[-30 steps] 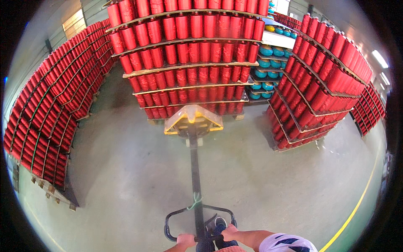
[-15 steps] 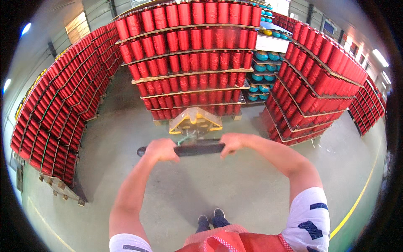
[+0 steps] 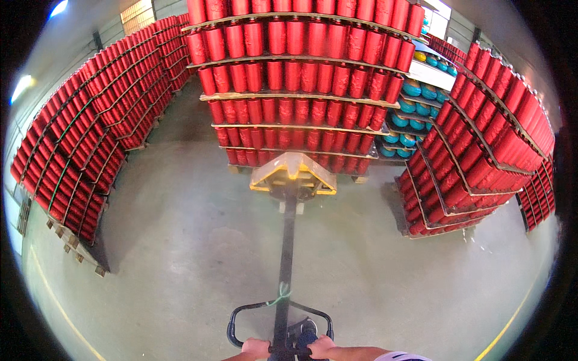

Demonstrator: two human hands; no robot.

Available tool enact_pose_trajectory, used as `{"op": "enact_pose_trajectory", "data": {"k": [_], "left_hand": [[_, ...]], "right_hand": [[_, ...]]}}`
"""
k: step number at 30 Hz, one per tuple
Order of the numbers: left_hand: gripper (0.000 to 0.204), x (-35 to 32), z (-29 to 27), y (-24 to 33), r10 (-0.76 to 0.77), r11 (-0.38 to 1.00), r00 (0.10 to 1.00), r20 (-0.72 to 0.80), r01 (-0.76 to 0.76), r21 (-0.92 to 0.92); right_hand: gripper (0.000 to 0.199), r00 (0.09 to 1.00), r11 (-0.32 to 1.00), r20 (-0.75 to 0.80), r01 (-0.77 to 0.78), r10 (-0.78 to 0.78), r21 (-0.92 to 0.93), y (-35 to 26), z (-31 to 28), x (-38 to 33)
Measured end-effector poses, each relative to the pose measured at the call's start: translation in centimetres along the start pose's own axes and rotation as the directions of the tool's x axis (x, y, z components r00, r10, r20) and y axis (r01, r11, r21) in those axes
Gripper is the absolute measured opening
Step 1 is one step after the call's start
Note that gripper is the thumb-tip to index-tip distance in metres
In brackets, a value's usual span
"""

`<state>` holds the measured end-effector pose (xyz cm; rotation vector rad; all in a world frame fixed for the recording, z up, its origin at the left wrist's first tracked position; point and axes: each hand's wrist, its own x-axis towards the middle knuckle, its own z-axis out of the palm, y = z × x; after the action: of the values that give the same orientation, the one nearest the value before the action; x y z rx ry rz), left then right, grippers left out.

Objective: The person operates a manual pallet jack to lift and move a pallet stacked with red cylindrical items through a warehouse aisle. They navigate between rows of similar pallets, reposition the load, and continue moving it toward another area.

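My left hand (image 3: 256, 348) and my right hand (image 3: 322, 347) are wrapped round the black crossbar of a pallet jack's looped handle (image 3: 231, 327), low in the picture near my body. A green cord (image 3: 280, 295) is tied where the loop meets the shaft. From there the long dark shaft (image 3: 286, 246) runs away from me to the yellow pallet jack (image 3: 293, 171). Its body stands against the base of a tall stack of shiny red cylinders (image 3: 301, 111), layered with thin boards; its forks are hidden under the load.
Rows of stacked red cylinders (image 3: 90, 120) line the left. Another red stack (image 3: 475, 150) stands at the right, close to the middle load. Between them at the back are teal rounded items (image 3: 415, 108) in layers. A yellow floor line (image 3: 509, 325) runs along the right.
The handle has swung down toward my body, both hands with it, from roughly upright to a low slant. The shaft now shows at full length. The stacks appear larger and shifted rightward.
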<state>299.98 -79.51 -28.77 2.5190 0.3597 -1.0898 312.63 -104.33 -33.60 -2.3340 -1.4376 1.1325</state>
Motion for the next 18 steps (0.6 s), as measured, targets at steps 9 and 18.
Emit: {"op": "enact_pose_trajectory", "data": {"k": [9,18], "left_hand": [[0.049,-8.0,-24.9,3.8,0.156,0.982,0.974,0.167,-0.170,0.075],[0.041,-10.9,-48.3,10.8,0.099,0.970,0.990,-0.104,-0.072,0.232]], "right_hand": [[0.054,0.969,0.968,0.248,0.085,-0.024,-0.236,-5.5,-27.6,-4.8],[0.044,0.987,0.999,0.159,-0.010,0.005,0.033,-4.8,-50.6,-5.7]]}}
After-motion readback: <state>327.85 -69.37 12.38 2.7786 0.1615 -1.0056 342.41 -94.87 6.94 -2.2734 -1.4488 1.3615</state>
